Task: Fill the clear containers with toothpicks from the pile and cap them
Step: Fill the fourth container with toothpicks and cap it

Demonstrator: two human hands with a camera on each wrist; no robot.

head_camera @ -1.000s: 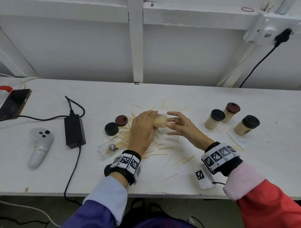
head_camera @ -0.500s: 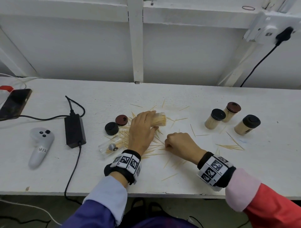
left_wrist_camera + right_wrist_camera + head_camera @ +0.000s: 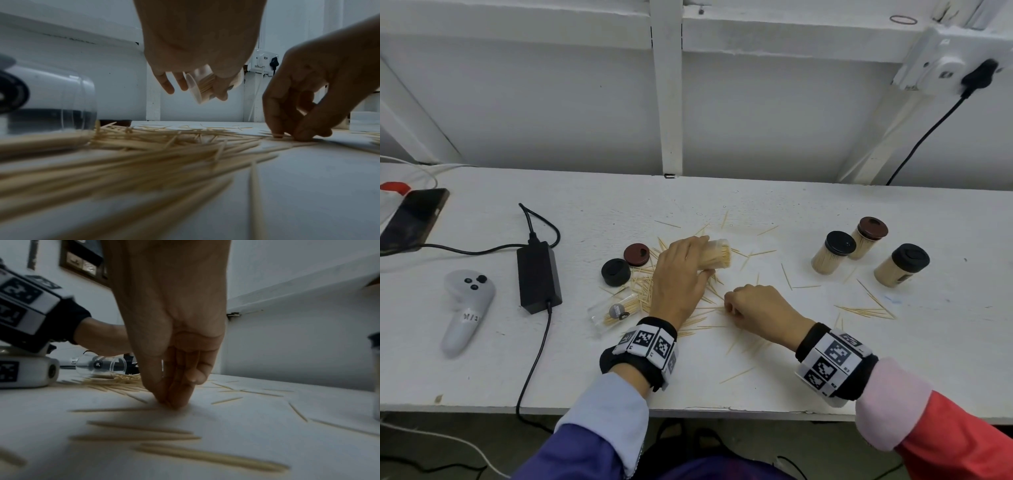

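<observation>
My left hand grips a clear container packed with toothpicks, held on its side just above the table with its open mouth to the right. In the left wrist view the left hand's fingers curl round this container. My right hand is down on the table just right of the toothpick pile. Its bunched fingertips pinch loose toothpicks lying there. A second clear container lies on its side, nearly empty. A black cap and a brown cap lie beside the pile.
Three filled, capped containers stand at the right, with a small bundle of toothpicks in front of them. A black power adapter with its cable, a white controller and a phone lie at the left.
My right hand left the held container's mouth, dropped to the table nearer me and curled its fingers onto loose toothpicks. The left hand keeps the container where it was.
</observation>
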